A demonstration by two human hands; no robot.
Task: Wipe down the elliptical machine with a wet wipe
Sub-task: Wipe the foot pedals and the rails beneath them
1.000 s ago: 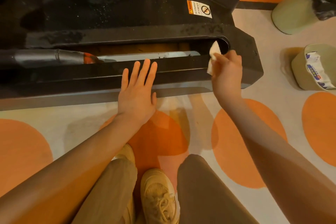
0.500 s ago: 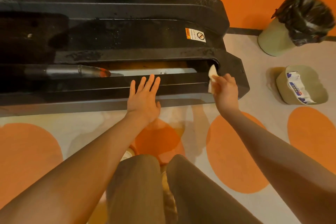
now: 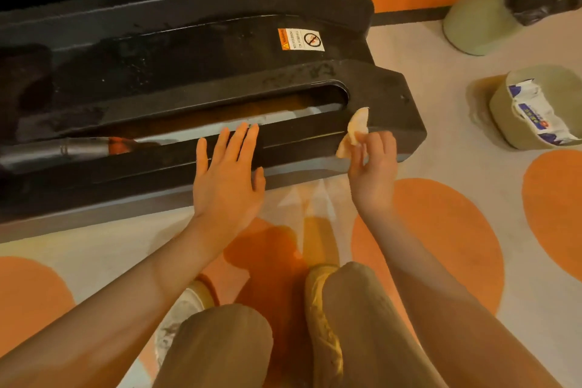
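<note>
The black base of the elliptical machine [image 3: 195, 72] fills the upper left, with a long slot and a metal rail inside it. My left hand [image 3: 226, 176] lies flat with straight fingers on the near side rail of the base. My right hand [image 3: 371, 164] pinches a crumpled white wet wipe [image 3: 354, 131] just off the near right end of the base, beside the rounded end of the slot. A warning sticker [image 3: 300, 39] sits on the upper deck.
A pale green bin [image 3: 500, 110] holding a wet-wipe packet [image 3: 535, 110] stands on the floor at the right. Behind it is a second bin [image 3: 472, 22] with a black liner bag. My knees and shoes are at the bottom, on orange-spotted flooring.
My right hand has drawn the wipe back from the slot's end toward the near edge of the base. The camera has tilted up and back. My left hand stays flat on the rail.
</note>
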